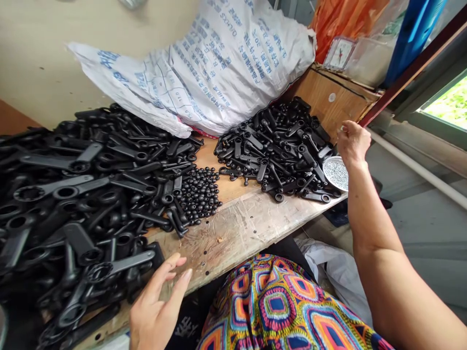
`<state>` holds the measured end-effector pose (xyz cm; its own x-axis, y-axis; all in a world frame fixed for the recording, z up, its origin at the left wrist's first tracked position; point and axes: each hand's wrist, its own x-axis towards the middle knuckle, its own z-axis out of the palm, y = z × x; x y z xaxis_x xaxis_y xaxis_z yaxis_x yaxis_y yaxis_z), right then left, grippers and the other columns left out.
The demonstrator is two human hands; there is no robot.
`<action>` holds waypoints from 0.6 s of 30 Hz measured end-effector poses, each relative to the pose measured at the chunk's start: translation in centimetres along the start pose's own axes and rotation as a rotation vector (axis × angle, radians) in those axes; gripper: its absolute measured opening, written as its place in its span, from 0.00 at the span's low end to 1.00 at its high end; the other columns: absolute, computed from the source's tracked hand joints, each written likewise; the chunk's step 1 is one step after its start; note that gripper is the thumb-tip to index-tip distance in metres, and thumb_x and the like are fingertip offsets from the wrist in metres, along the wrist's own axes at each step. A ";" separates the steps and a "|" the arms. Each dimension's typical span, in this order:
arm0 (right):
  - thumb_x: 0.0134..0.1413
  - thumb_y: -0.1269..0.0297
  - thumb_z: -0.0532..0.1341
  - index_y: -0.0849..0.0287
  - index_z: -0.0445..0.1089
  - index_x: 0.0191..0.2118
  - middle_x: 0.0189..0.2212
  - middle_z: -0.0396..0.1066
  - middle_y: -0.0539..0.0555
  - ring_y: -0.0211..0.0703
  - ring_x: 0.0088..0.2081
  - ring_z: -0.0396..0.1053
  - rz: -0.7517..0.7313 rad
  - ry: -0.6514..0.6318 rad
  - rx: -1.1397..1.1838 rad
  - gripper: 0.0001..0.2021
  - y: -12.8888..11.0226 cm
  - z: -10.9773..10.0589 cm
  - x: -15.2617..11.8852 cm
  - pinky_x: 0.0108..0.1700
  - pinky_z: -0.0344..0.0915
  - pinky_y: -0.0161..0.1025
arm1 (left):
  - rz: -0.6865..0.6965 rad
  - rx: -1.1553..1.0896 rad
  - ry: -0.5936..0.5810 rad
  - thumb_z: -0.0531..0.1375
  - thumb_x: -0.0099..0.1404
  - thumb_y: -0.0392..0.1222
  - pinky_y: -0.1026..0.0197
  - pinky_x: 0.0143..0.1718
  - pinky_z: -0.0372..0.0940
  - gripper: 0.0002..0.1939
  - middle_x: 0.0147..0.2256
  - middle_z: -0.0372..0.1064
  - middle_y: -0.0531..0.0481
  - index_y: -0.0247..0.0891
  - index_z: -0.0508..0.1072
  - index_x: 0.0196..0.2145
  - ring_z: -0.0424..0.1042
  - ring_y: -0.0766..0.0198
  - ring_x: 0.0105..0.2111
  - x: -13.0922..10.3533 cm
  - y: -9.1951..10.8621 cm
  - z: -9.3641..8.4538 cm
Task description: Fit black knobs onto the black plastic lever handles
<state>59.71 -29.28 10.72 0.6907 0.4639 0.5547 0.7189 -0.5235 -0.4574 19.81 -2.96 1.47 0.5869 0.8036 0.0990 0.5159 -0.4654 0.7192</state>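
One long worktop (237,218) of worn wood is seen, and by it most of the things are carried. Its left part is covered by the left pile (91,180) of black handles, heaped thickly up to the front edge. Behind, a white sack (233,63) with blue print is laid, and the left pile is touched by its lower edge. At the lap, a garment (277,301) with colourful rounded squares is worn. The right pile (277,150), also of black handles, is placed before a brown panel (328,97). The left hand (160,301) is held near the front edge, beside the left pile; its grip is spread, and nothing is held. The right hand (353,141) is raised just above the dish (324,170), its grip drawn together; whether something is pinched cannot be told. By this dish, beside the right pile, many tiny grey bits (336,172) are contained. Between both piles, small black balls (199,194) are gathered, touching the left one.
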 end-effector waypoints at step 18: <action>0.58 0.71 0.51 0.59 0.69 0.40 0.35 0.71 0.57 0.46 0.37 0.68 -1.019 -0.891 0.160 0.10 -27.9 18.7 -11.4 0.38 0.64 0.41 | -0.281 -0.264 0.719 0.58 0.59 0.42 0.59 0.41 0.67 0.15 0.33 0.73 0.49 0.38 0.69 0.44 0.73 0.62 0.34 -7.6 -4.8 -5.2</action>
<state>33.20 -6.59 4.16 -0.3750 0.9230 0.0866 0.8947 0.3848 -0.2269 9.67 -4.91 0.88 -0.1325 0.9607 0.2438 0.3678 -0.1807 0.9122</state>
